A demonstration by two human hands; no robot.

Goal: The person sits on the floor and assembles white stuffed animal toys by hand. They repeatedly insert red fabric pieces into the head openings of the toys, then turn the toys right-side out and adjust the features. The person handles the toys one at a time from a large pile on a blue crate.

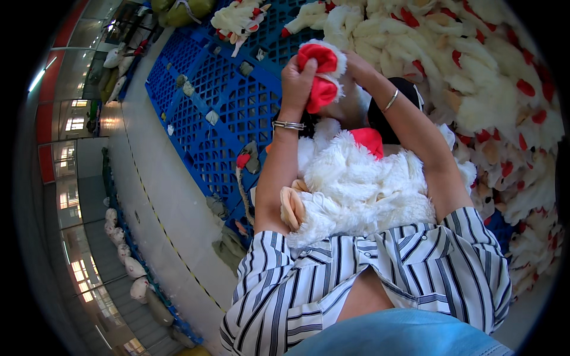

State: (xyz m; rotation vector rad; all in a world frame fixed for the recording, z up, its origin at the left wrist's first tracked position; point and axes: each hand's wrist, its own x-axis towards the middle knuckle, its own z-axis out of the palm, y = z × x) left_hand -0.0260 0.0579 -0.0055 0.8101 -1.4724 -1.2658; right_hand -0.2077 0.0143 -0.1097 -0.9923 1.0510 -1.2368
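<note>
A plush piece with red pads and a white furry edge [320, 80] is held up above my lap. My left hand [295, 86] is closed on its left side, thumb across the red fabric. At its right edge, my right hand [357, 68] grips the white fur; some of its fingertips are hidden behind the piece. Below, a white fluffy plush toy skin [365, 190] lies on my lap between my forearms. It has a peach ear [292, 207] on its left and a red patch [368, 142] on top. Whether it joins the held piece is unclear.
Blue plastic pallets [208, 89] spread ahead and to the left, with scraps on them. A large heap of cream and red plush skins [469, 89] fills the right side. Another plush skin [239, 22] lies at the far edge. White sacks [133, 267] line the left.
</note>
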